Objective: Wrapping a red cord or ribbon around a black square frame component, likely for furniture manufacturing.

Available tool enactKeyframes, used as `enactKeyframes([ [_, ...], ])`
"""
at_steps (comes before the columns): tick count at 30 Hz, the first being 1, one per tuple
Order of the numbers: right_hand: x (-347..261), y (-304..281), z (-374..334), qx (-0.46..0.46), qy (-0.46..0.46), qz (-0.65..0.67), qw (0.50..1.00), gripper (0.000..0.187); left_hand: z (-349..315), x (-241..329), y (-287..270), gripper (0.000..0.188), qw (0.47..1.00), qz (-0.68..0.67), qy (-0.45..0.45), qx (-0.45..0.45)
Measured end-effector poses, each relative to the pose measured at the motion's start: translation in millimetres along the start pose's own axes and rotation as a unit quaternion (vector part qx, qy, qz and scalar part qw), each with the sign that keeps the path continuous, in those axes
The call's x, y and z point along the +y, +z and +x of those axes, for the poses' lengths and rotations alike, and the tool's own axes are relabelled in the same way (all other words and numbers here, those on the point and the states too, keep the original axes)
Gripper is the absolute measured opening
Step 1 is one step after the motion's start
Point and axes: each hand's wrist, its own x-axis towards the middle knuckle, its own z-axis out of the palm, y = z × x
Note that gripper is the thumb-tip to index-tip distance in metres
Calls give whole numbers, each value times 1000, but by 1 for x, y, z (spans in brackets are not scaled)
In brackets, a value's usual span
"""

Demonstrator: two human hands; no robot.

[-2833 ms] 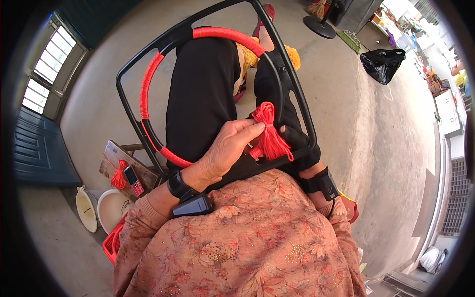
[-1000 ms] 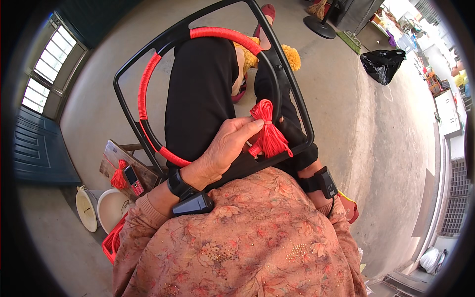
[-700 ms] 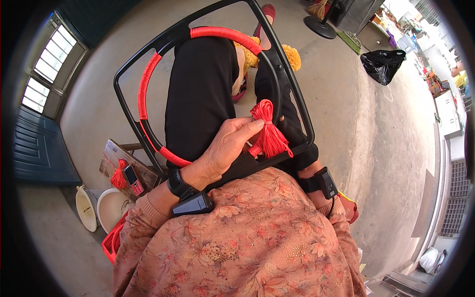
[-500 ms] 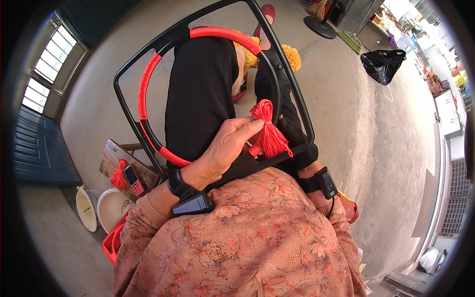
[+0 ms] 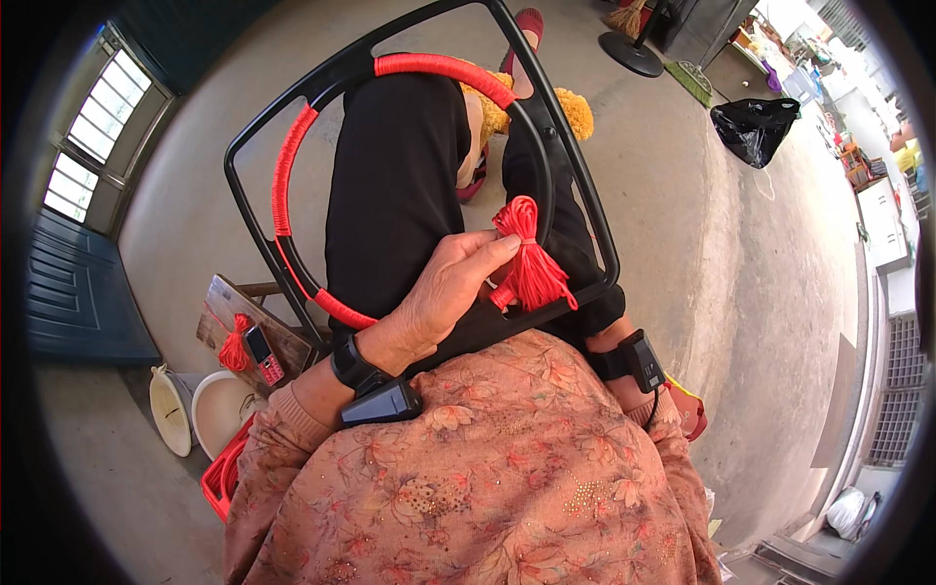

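Across my lap lies a black metal frame point(image 5: 597, 210) with rounded corners and a ring inside it. Glossy red cord point(image 5: 281, 180) is wound tightly round parts of that ring. My left hand point(image 5: 444, 283) pinches a tied hank of red cord point(image 5: 534, 265) between thumb and fingers, near the ring's lower right. Loops stick up above the tie, and strands fan out below it. Of my right hand point(image 5: 606, 337) only the wrist end shows beside the frame's lower right corner; its fingers are hidden behind the frame and dark cloth.
At left, a small wooden stool point(image 5: 292, 341) bears another red cord bundle point(image 5: 234, 346) and a phone point(image 5: 261, 353). Pale buckets point(image 5: 216, 409) and a red basket point(image 5: 222, 478) stand nearby. Yellow pompoms point(image 5: 575, 114) lie by my feet. A black plastic bag point(image 5: 754, 129) and a green broom point(image 5: 690, 82) are at far right.
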Motion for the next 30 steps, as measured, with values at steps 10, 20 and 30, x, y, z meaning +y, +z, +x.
enactKeyframes([
  [10,1,3,-8,9,4,6,1000,37,0,1,1,37,1000,2,-1,-2],
  [20,2,4,-11,13,0,14,1000,36,0,2,4,36,1000,-4,0,23],
  [30,4,2,-6,22,-6,14,1000,35,0,1,0,38,1000,11,-13,18],
])
